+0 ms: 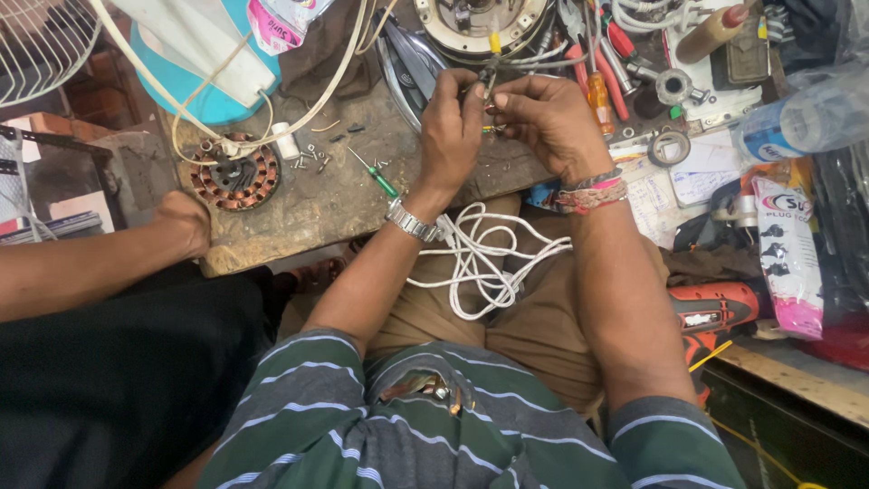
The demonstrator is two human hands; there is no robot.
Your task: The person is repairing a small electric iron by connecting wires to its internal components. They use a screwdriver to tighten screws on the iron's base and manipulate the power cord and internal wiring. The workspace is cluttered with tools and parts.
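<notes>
My left hand (pixel 453 122) and my right hand (pixel 548 118) meet over the workbench edge, fingers pinched together on thin wire ends (pixel 490 91) that lead up to a round metal motor part (pixel 480 23). A metal watch sits on my left wrist and woven bands circle my right wrist. A coil of white cable (pixel 480 263) lies across my lap below the hands. A green-handled screwdriver (pixel 376 177) rests on the bench just left of my left hand.
Another person's arm and fist (pixel 181 222) rest on the worn bench (pixel 299 208) at the left, beside a copper-wound stator (pixel 237 177) and loose screws. Orange and red-handled tools (pixel 597 81), tape rolls, a plastic bottle (pixel 806 118) and packets crowd the right. An orange drill (pixel 715 312) lies lower right.
</notes>
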